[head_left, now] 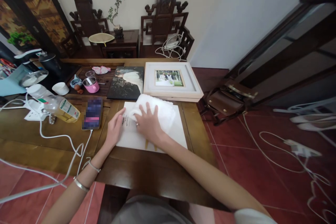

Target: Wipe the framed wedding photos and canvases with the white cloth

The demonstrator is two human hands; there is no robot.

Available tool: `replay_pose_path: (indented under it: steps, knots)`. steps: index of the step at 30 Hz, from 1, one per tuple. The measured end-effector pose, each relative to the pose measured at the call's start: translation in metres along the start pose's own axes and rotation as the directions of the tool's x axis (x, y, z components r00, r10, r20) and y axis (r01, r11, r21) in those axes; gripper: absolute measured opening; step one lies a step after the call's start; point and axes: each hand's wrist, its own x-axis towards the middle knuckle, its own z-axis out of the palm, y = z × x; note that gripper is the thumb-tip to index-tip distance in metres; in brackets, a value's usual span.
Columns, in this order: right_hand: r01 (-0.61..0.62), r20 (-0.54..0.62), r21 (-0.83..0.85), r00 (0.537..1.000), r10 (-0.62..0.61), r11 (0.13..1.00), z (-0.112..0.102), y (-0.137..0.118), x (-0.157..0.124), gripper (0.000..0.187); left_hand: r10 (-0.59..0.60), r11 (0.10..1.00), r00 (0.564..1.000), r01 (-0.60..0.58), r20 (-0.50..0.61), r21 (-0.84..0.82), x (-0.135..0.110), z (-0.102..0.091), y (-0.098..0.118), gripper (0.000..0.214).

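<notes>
A white rectangular panel [173, 143] with small dark print along its left side lies flat on the wooden table in front of me. My left hand [115, 126] rests against its left edge, fingers stretched along the border. On top of the panel is a bunched white cloth [166, 113]. My right hand [149, 123] presses down on this cloth with its fingers spread over it and the thumb at a fold. Tan marks show on the panel below my right wrist. Beyond the cloth sit a white-framed wedding photo [168, 78] and a dark photo panel [126, 82].
Left of the panel are a phone [92, 113] on a cable, a bottle of yellow liquid [54, 105], a power strip [35, 111] and a pink cup [91, 84]. White cords cross the table's left side. A brown bag [223, 101] is at the right.
</notes>
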Motion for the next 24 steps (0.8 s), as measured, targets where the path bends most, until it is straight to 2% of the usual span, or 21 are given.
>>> replay_pose_path:
  steps: [1, 3, 6, 7, 9, 10, 12, 14, 16, 20, 24]
  knots:
    - [0.042, 0.008, -0.007, 0.999, -0.042, 0.999, 0.003, -0.009, -0.001, 0.037, -0.040, 0.991, 0.998, 0.033, -0.051, -0.131, 0.001, -0.001, -0.001, 0.049]
    - [0.229, 0.038, 0.018, 0.973, -0.229, 0.973, 0.006, -0.024, -0.012, 0.035, -0.094, 0.944, 0.988, 0.049, -0.124, -0.327, 0.004, -0.003, -0.002, 0.054]
    - [0.488, 0.077, 0.113, 0.864, -0.497, 0.866, 0.000, -0.036, -0.046, 0.033, -0.142, 0.908, 0.977, 0.066, -0.158, -0.413, 0.006, -0.003, 0.000, 0.058]
    - [0.526, 0.094, 0.150, 0.835, -0.542, 0.837, -0.005, -0.037, -0.058, 0.033, -0.152, 0.909, 0.977, 0.079, -0.149, -0.410, 0.006, -0.002, 0.001, 0.059]
    - [0.528, 0.136, 0.216, 0.817, -0.561, 0.821, -0.017, -0.031, -0.078, 0.033, -0.145, 0.934, 0.982, 0.094, -0.125, -0.345, 0.003, -0.001, 0.004, 0.058]
    - [0.499, 0.158, 0.240, 0.826, -0.540, 0.833, -0.023, -0.026, -0.085, 0.033, -0.119, 0.961, 0.986, 0.085, -0.117, -0.263, 0.001, 0.001, 0.005, 0.056]
    - [0.398, 0.179, 0.250, 0.877, -0.446, 0.883, -0.034, -0.012, -0.087, 0.033, -0.027, 1.000, 0.996, 0.026, -0.082, -0.017, -0.003, 0.004, 0.007, 0.051]
    - [0.284, 0.175, 0.223, 0.930, -0.325, 0.933, -0.040, 0.004, -0.075, 0.035, 0.076, 0.971, 0.997, -0.074, 0.002, 0.227, -0.007, 0.006, 0.007, 0.046]
    - [0.207, 0.171, 0.200, 0.955, -0.242, 0.958, -0.040, 0.018, -0.052, 0.035, 0.143, 0.917, 0.986, -0.166, 0.090, 0.363, -0.008, 0.008, 0.005, 0.041]
    - [0.108, 0.121, 0.269, 0.982, -0.145, 0.957, -0.032, 0.024, 0.009, 0.032, 0.207, 0.859, 0.966, -0.255, 0.155, 0.444, -0.006, 0.008, -0.001, 0.035]
    - [0.173, 0.082, 0.351, 0.973, -0.214, 0.920, -0.027, 0.010, 0.051, 0.030, 0.241, 0.835, 0.958, -0.288, 0.159, 0.469, -0.005, 0.005, -0.003, 0.032]
